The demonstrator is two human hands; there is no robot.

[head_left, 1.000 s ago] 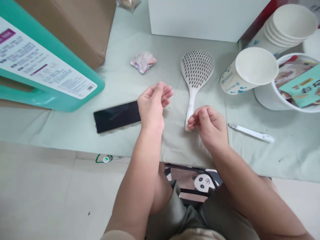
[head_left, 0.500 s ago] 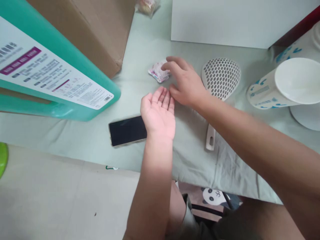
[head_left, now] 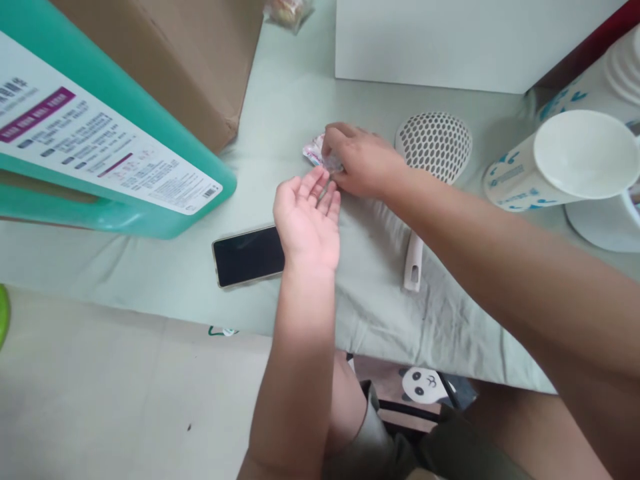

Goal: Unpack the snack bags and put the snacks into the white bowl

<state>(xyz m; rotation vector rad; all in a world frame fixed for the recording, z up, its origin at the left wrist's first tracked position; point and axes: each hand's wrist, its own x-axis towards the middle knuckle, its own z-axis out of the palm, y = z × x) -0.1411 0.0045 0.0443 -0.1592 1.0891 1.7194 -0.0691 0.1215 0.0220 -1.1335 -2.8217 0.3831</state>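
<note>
A small crinkled pink-and-white packet (head_left: 314, 150) lies on the pale green cloth. My right hand (head_left: 363, 160) is over its right part, palm down, with the fingers curled down and gripping it. My left hand (head_left: 311, 217) is palm up with its fingers apart and holds nothing; its fingertips are just below the packet, close to the right hand. Partly behind my left hand and wrist lies a black phone (head_left: 247, 257). To the right of my right hand rests a white perforated hair brush (head_left: 434, 143), its handle pointing toward me under the forearm.
A large green bottle (head_left: 150, 113) with a label and a cardboard box (head_left: 200, 60) stand at the left. A white box (head_left: 425, 40) is at the back. White paper cups (head_left: 520, 170) stand at the right. A small clear-wrapped item (head_left: 289, 12) lies at the top.
My right hand has closed down over the packet, covering more of its right side. My left hand's fingers have curled a little. The whole view has shifted slightly.
</note>
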